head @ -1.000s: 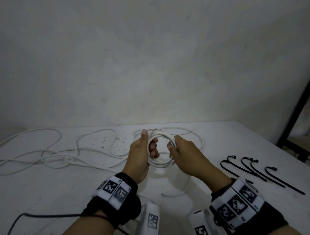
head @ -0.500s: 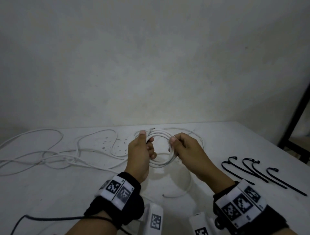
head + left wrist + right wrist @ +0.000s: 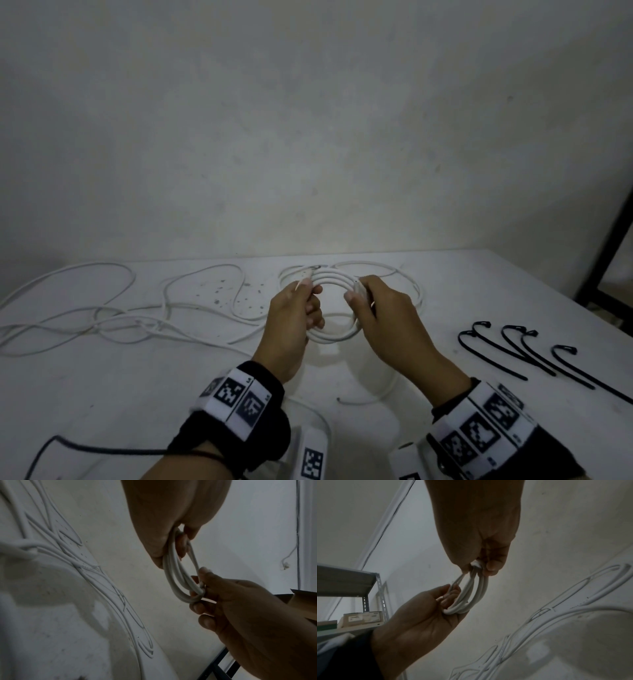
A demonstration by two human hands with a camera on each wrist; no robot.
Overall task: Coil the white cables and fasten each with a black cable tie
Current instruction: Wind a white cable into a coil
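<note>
A white cable wound into a round coil [image 3: 334, 277] hangs between both hands above the white table [image 3: 102, 394]. My left hand [image 3: 294, 315] grips the coil's left side, thumb on top. My right hand [image 3: 376, 308] pinches the right side between thumb and fingers. In the left wrist view the coil [image 3: 176, 577] runs from my left fingers down to the right hand [image 3: 240, 608]. The right wrist view shows the same coil [image 3: 471, 595] held at both ends. Several black cable ties [image 3: 513, 353] lie on the table to the right.
Loose white cables [image 3: 102, 318] sprawl over the left half of the table, and another loop [image 3: 404, 277] lies behind the hands. A loose cable end [image 3: 370, 397] curves near my right wrist. A dark frame [image 3: 613, 246] stands past the table's right edge. The wall is close behind.
Both hands have lifted the coil slightly and moved apart, stretching it wider. The right hand's grip has shifted to a pinch on the coil's right side.
</note>
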